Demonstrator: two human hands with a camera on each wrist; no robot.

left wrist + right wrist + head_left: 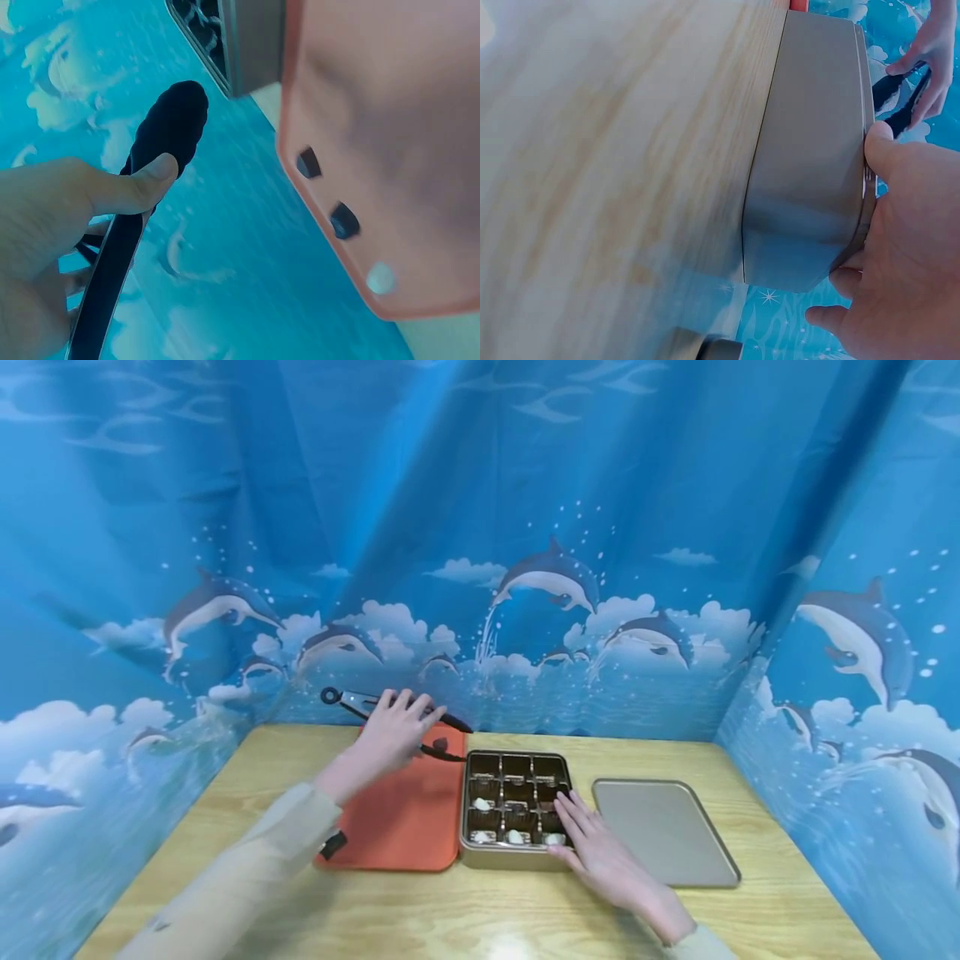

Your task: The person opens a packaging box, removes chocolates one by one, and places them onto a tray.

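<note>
My left hand (397, 722) grips a pair of black-tipped tongs (120, 255) above the back of an orange-red cutting board (405, 818). The tongs' jaws stand apart. Beneath them lies a dark piece (440, 744) on the board; the left wrist view shows two dark pieces (345, 220) and a whitish one (381, 277) along one edge. Beside the board is a metal box (517, 860) with a dark divided insert, white lumps (515, 837) in some front compartments. My right hand (600, 860) rests on its front right corner, thumb at the front rim, fairly straight fingers over the right rim.
A flat metal lid (667, 835) lies on the wooden table (420, 914) to the right of the box. A small black object (332, 845) sits at the board's front left corner. A blue dolphin-print curtain (450, 527) hangs behind and at both sides.
</note>
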